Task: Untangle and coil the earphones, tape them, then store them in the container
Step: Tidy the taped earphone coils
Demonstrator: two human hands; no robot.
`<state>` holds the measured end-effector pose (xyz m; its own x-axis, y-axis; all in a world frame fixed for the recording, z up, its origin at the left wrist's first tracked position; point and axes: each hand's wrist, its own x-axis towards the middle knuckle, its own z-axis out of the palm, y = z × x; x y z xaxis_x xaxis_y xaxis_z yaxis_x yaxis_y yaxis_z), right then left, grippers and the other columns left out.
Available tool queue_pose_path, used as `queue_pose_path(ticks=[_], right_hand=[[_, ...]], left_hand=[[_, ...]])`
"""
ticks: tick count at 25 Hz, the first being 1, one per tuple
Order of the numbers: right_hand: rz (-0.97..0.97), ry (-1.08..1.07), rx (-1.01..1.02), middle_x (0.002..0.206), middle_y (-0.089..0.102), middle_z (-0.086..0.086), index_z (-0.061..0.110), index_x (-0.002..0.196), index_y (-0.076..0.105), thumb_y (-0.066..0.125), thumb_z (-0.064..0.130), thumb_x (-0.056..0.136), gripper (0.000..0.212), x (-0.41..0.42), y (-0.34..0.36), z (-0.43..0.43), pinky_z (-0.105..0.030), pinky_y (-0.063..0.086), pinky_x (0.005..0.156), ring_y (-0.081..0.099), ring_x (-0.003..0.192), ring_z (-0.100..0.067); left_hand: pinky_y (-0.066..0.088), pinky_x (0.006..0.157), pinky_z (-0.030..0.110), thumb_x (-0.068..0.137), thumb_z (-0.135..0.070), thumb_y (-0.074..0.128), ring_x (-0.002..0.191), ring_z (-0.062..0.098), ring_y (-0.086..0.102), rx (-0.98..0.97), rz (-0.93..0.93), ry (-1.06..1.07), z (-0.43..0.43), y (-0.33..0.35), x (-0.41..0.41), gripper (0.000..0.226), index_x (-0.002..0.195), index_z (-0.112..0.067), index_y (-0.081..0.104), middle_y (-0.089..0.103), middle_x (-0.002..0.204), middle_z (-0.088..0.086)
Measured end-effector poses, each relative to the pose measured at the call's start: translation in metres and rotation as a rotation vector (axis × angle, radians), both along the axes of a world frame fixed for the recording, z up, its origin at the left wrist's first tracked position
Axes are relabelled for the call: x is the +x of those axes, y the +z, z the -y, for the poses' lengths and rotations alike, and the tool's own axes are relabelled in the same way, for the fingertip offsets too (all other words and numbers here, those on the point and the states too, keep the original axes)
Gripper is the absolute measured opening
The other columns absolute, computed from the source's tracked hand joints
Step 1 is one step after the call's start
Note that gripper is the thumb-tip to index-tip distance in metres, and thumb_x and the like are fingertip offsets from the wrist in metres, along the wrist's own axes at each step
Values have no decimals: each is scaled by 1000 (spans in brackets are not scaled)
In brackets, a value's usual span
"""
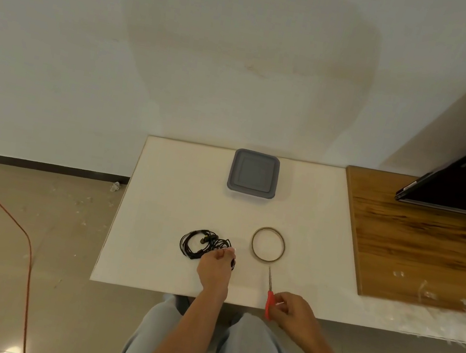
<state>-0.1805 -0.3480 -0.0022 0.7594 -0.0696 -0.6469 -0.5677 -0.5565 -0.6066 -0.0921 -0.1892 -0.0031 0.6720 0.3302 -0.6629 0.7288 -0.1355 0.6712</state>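
Head view: the only view given; everything below is read from it.
Earphones: the black earphones [198,243] are seen lying on the white tabletop [172,197], near its front edge and left of centre, as a loose bundle of loops with a messier knot of cord on the right side.
Left hand: the left hand [215,266] is laid on the right side of the bundle, with its fingers curled onto the cord in a pinch.
Right hand: the right hand [294,311] is closed round the red handle of the scissors [269,301] at the front edge of the tabletop; the blades are pointed away from the person, toward the tape.
Tape: a thin roll of tape [268,244] is laid flat just right of the earphones, apart from them, with the scissor tips just short of its rim.
Container: a square grey container [254,172] is set at the back of the tabletop, well apart from the earphones. Its lid is on, so what is inside cannot be told.
Progress: coiling is judged to be largely done, though the bundle is not neat. No tape can be made out on the cord, but it is too small to be sure.
Left to do: taping is judged to be the step in hand; after it the lid has to be taken off and the earphones stored inside.
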Motion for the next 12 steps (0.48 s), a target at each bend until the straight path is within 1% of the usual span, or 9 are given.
queue_pose_path(ticks=[1, 3, 5, 7, 10, 12], right_hand=[[-30, -79, 97, 61, 63, 7, 13, 87, 69, 65, 23, 86, 10, 1, 4, -1, -17, 42, 54, 53, 54, -3], [-122, -195, 218, 60, 64, 6, 10, 88, 73, 65, 30, 87, 22, 10, 9, -3, -18, 38, 52, 49, 54, -6], [-239, -236, 290, 62, 62, 1, 7, 91, 73, 63, 38, 87, 33, 22, 9, -9, -21, 38, 55, 45, 56, -11], [-325, -303, 387, 63, 62, -2, 4, 94, 70, 63, 44, 86, 41, 34, 4, -17, -21, 38, 53, 42, 53, -10], [-358, -392, 495, 69, 63, -7, 3, 94, 68, 62, 47, 86, 45, 50, -3, -29, -20, 36, 51, 40, 52, -9], [-348, -462, 567, 69, 62, -7, 3, 93, 67, 62, 44, 87, 42, 59, -7, -34, -19, 34, 49, 40, 53, -9]], left_hand=[[32, 51, 17, 92, -25, 59, 62, 12, 50, -8, -6, 5, 0, 0, 0, 28, 76, -6, 69, 57, 62, 0], [33, 51, 18, 92, -25, 59, 59, 12, 48, -21, -17, 18, 0, 1, 0, 29, 75, -4, 69, 57, 62, 1], [32, 51, 18, 92, -24, 59, 55, 9, 44, -21, -23, 19, -1, 2, 1, 28, 71, -6, 67, 54, 59, 1], [32, 49, 17, 92, -23, 59, 53, 9, 41, -16, -20, 7, -2, 3, 2, 30, 67, -7, 64, 51, 57, 0], [32, 49, 15, 92, -22, 59, 52, 8, 41, -14, -20, -10, -3, 3, 3, 32, 62, -11, 60, 51, 57, -1], [33, 50, 14, 92, -22, 59, 53, 7, 43, -24, -25, -10, -4, 3, 2, 29, 66, -10, 63, 54, 59, -1]])
